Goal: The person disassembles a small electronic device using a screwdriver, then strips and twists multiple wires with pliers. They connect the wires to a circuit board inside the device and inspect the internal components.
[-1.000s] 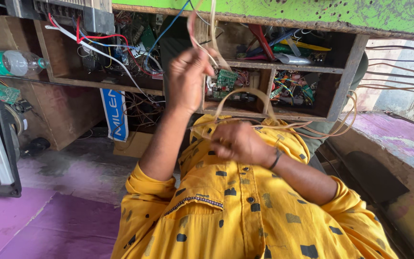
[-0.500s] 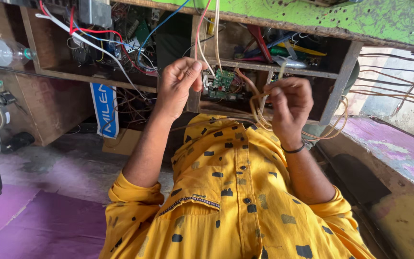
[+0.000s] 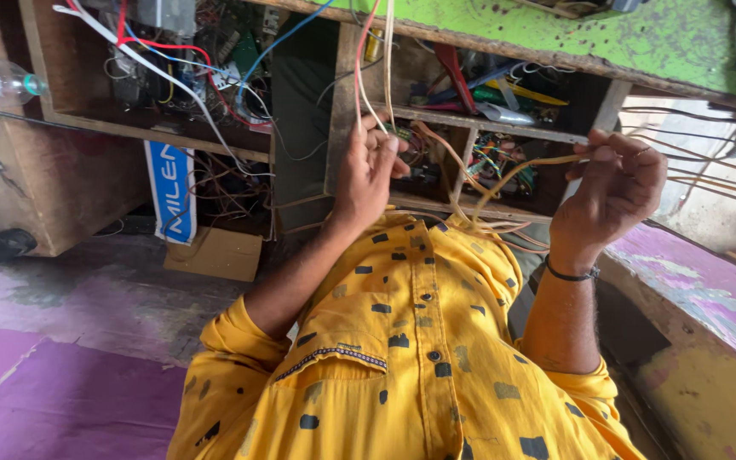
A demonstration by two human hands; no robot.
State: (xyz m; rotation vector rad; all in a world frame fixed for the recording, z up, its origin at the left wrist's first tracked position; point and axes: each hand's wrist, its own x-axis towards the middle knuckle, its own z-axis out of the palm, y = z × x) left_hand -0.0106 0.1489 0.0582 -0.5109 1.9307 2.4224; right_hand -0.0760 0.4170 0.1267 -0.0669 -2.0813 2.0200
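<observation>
Before the shelf (image 3: 215,145), both hands hold tan wires (image 3: 504,175): left hand (image 3: 370,166) pinches strands rising upward, right hand (image 3: 615,187) closes its grip on a loop. Light, limp and springy, they look best taken near the ends

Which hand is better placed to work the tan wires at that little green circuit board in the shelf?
Probably the left. The left hand is up against the green circuit board, pinching the tan wires. The right hand is off to the side, holding a slack strand.
</observation>
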